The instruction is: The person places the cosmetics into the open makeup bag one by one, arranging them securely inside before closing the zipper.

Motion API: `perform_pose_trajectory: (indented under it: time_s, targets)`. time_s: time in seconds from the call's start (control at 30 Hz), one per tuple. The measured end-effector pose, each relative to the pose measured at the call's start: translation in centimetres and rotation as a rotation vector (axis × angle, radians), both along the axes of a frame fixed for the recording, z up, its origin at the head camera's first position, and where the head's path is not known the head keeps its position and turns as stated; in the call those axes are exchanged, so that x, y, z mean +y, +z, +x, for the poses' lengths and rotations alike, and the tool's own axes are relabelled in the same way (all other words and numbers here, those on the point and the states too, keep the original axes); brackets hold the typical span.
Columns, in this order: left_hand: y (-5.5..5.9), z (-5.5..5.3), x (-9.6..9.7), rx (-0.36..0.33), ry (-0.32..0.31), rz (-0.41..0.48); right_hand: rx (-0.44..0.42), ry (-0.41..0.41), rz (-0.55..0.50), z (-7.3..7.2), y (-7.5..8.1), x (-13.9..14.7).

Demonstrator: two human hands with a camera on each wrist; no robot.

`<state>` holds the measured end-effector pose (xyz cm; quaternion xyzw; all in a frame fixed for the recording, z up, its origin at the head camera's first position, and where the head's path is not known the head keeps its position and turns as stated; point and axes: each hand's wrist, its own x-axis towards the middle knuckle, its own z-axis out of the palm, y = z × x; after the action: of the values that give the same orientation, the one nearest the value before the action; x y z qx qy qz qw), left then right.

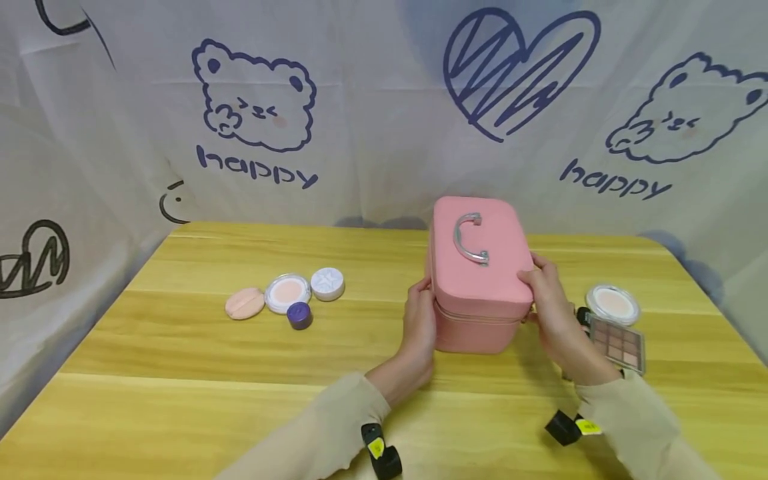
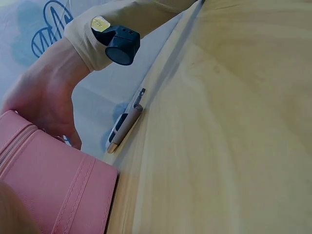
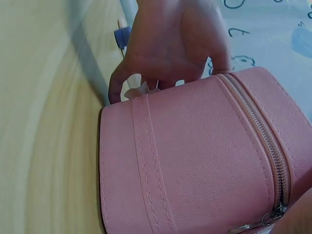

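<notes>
A pink cosmetic case (image 1: 480, 283) with a silver handle (image 1: 461, 239) stands between the two hands, its lid down. My left hand (image 1: 418, 333) grips its left side. On the opposite side the right hand (image 1: 555, 317) holds it, thumb on the lid's edge. In the right wrist view a metal zipper (image 3: 253, 126) runs round the case, and its pull (image 3: 248, 227) hangs near the right hand's fingers. The left hand's fingers spread along the far side wall there. The left wrist view shows the case bottom right at the wooden tabletop (image 2: 219, 146).
Left on the table lie a pink puff (image 1: 245, 304), a powder compact (image 1: 288, 293), a white round container (image 1: 327, 284) and a small purple jar (image 1: 299, 315). Beside the right forearm are another compact (image 1: 613, 305) and an eyeshadow palette (image 1: 618, 343). A printed cloth (image 1: 372, 133) hangs behind.
</notes>
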<state>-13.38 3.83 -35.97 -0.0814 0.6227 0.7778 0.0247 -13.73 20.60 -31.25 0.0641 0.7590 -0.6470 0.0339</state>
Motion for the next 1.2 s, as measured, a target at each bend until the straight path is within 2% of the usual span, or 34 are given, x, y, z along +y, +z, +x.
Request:
perform_pose_trajectory:
  time_s: [0.17, 0.33, 0.7, 0.93, 1.2]
  targets:
    - [-0.1, 0.6, -0.7, -0.001, -0.004, -0.002, -0.005, -0.007, -0.007, 0.6, 0.2, -0.7]
    - [-0.1, 1.6, -1.8, -0.032, -0.01, 0.038, -0.012, 0.023, -0.006, 1.5, 0.1, -1.5]
    - [0.1, 3.5, -4.5, -0.013, -0.054, 0.043, 0.026, 0.069, 0.007, 2.8, -0.3, -3.2]
    - [0.0, 4.2, -6.7, -0.019, -0.04, 0.046, 0.046, 0.093, 0.012, 2.9, -0.4, -5.0]
    - [-0.1, 5.1, -8.1, -0.008, -0.025, 0.04, 0.081, 0.093, -0.017, 3.8, -0.4, -6.8]
